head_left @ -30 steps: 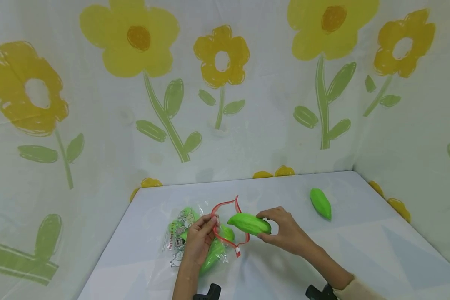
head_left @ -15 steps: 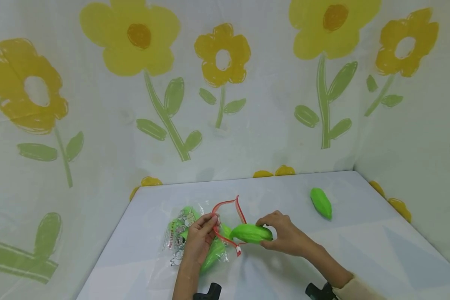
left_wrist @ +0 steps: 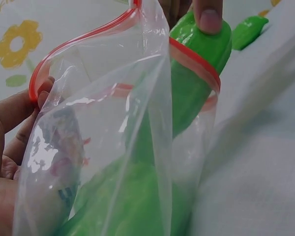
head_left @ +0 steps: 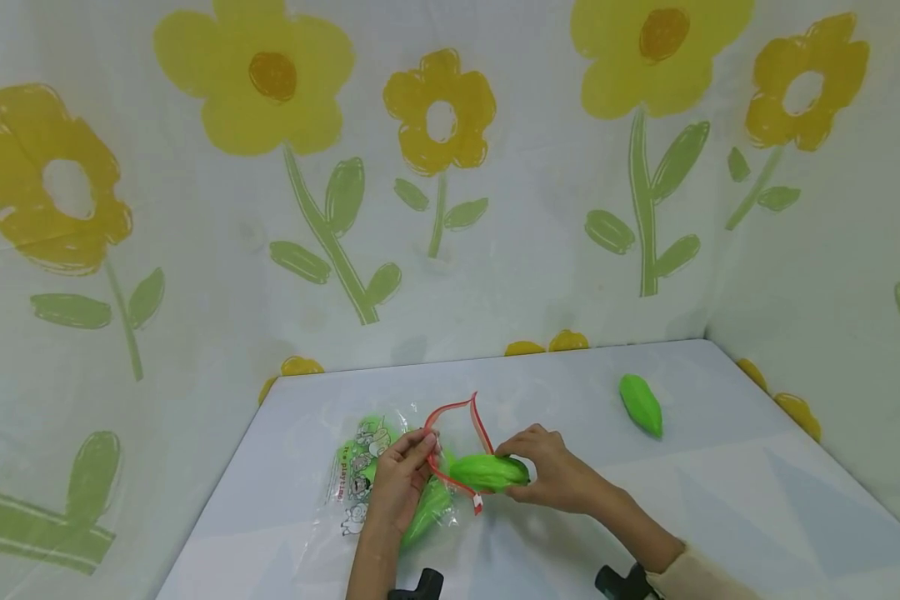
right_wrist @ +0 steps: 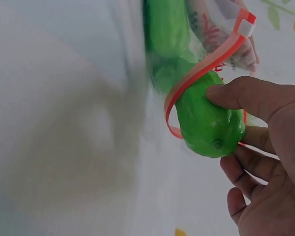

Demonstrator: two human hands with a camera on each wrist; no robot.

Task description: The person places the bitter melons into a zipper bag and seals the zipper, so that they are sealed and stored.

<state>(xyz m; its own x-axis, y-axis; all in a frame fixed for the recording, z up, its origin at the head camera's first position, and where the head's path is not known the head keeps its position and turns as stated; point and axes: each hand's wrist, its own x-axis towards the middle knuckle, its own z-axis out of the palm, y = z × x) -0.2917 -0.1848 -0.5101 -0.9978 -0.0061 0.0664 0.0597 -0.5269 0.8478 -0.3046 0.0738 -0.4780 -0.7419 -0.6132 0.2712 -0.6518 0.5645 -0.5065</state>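
My left hand [head_left: 399, 483] pinches the red zip edge of a clear zip bag [left_wrist: 108, 64], whose mouth gapes toward the right. Printed animal drawings show on the bag, and several green things lie inside. A bright green, ridged gourd [head_left: 487, 472] is held by my right hand [head_left: 558, 477] near its blunt end, thumb on one side and fingers on the other. In the right wrist view the gourd [right_wrist: 211, 125] passes through the red-edged mouth, its far end within the bag. Clear plastic blurs the outlines of the gourds [left_wrist: 123, 196] inside.
Another green gourd [head_left: 641, 406] lies alone at the table's back right. The pale table [head_left: 705, 500] meets a flower-printed cloth [head_left: 525, 275] behind and at both sides. Dark wrist-camera mounts [head_left: 417, 585] show at the bottom edge.
My right hand has lowered the gourd and moved it left, so its pointed end has gone from outside the bag into its mouth. My left hand stays in place.
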